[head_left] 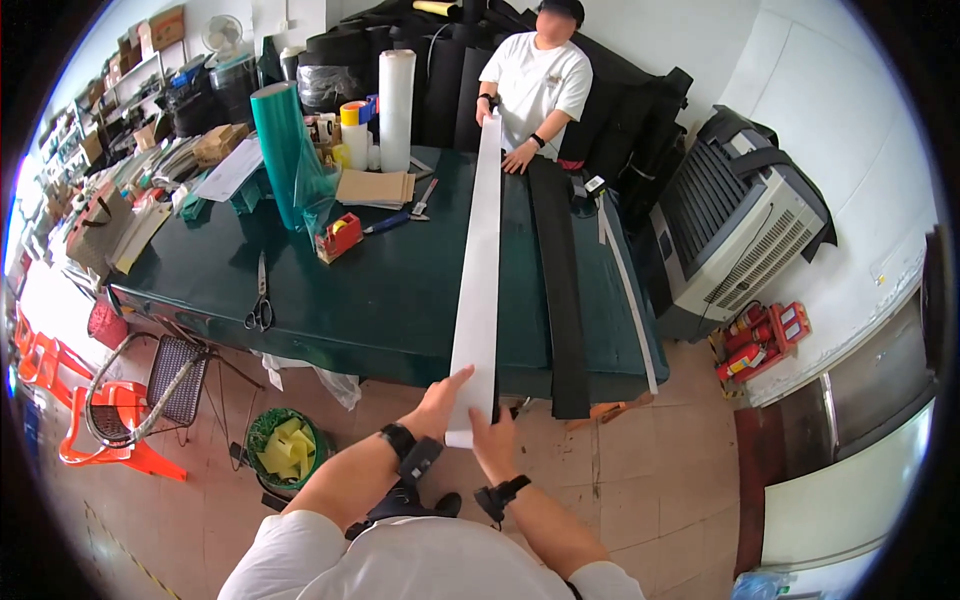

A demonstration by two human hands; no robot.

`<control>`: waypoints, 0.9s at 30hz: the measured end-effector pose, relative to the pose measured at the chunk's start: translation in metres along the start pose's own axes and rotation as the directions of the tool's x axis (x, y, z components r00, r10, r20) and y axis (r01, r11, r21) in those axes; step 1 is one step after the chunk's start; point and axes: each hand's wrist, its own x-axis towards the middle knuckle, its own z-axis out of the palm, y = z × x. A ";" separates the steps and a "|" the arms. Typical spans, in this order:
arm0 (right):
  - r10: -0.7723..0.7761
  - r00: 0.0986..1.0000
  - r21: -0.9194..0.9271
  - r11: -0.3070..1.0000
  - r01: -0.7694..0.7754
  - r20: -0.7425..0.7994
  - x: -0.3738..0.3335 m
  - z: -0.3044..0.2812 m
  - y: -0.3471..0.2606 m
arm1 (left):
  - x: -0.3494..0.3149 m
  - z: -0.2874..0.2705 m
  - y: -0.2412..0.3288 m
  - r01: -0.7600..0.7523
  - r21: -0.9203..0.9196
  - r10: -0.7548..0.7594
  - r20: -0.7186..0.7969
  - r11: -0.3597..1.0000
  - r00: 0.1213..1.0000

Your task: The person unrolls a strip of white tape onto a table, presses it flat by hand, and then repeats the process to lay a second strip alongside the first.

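Note:
A long white strip (478, 270) with a dark edge along its right side runs away from me over the table. Its near end hangs past the front edge, between my two hands. My left hand (436, 402) grips the strip's left side, thumb on top. On the right side my right hand (493, 440) grips the same end, lower down. Across the table a person in a white shirt (540, 80) holds the far end with one hand and rests the other beside it. A black strip (562, 300) lies to the right, overhanging the front edge.
On the dark green table (340, 310) are scissors (261, 300), a red tape dispenser (338, 236), a cutter (388, 222), green film roll (280, 150), white roll (396, 110) and long ruler (630, 295). An air cooler (740, 220) stands right; a bin (262, 440) sits on the floor left.

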 end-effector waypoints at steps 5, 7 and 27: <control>-0.075 0.993 0.036 0.997 0.072 0.094 0.002 -0.001 0.046 | -0.020 0.011 0.007 0.121 0.181 -0.101 -0.115 0.976 0.988; 0.209 0.941 0.356 0.886 -0.298 0.267 0.035 -0.008 0.062 | -0.033 0.016 -0.010 0.056 0.384 0.024 -0.202 0.921 0.979; -0.083 0.996 0.146 0.986 0.079 0.020 -0.010 -0.001 0.041 | -0.021 0.012 0.015 0.352 0.102 -0.345 -0.082 0.930 0.935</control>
